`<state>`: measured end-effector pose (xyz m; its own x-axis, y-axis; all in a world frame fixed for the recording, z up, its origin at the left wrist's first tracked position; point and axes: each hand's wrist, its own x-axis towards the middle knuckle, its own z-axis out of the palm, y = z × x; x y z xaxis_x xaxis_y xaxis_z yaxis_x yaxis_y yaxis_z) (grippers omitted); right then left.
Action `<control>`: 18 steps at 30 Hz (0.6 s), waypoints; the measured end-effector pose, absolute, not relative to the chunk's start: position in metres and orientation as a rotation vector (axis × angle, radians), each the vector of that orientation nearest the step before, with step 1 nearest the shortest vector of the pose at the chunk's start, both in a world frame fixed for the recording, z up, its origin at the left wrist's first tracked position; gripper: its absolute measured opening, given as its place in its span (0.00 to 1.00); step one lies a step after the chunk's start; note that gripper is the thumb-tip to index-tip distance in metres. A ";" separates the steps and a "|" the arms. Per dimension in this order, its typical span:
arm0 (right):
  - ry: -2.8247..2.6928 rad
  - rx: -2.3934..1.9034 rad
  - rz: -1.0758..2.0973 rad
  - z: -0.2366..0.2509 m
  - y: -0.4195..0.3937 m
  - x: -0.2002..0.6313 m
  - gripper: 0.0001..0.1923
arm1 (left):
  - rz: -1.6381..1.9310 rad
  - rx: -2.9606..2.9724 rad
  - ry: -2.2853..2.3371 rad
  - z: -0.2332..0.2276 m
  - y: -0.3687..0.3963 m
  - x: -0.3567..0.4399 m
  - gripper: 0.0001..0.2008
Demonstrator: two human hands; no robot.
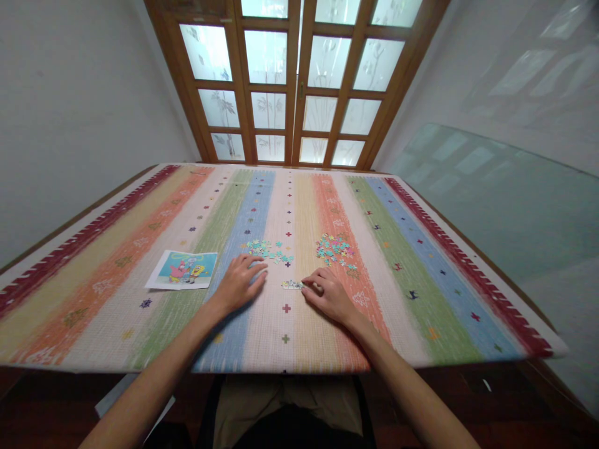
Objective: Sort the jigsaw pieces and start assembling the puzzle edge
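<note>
A short joined row of jigsaw puzzle pieces (292, 285) lies on the striped tablecloth in front of me. At its right end, the thumb and index finger of my right hand (329, 295) are pinched on a puzzle piece, which they largely cover. My left hand (239, 282) rests on the cloth left of the row, fingers apart and holding nothing. Just beyond its fingertips is a loose pile of mostly teal puzzle pieces (264, 249). A second pile of teal, yellow and pink pieces (333, 248) lies beyond my right hand.
A printed cartoon picture (185, 270) lies flat left of my left hand. The striped tablecloth (421, 262) covers the large table, whose front edge runs under my forearms. Wooden glass-paned doors (292, 93) stand behind it, and a glass panel (496, 206) leans at the right wall.
</note>
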<state>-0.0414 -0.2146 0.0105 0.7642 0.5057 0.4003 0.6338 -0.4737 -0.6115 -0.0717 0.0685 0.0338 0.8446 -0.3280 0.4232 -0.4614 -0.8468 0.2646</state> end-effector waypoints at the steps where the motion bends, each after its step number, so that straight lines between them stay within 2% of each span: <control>1: -0.846 -2.173 -0.211 0.010 -0.215 -0.041 0.04 | 0.530 2.676 -0.524 0.035 0.076 -0.065 0.14; 6: -0.844 -2.164 -0.200 0.010 -0.215 -0.041 0.04 | 0.443 2.764 -0.311 0.039 0.105 -0.035 0.17; 18: -0.871 -2.162 -0.201 0.011 -0.216 -0.041 0.03 | 0.240 2.759 -0.294 0.033 0.117 -0.008 0.14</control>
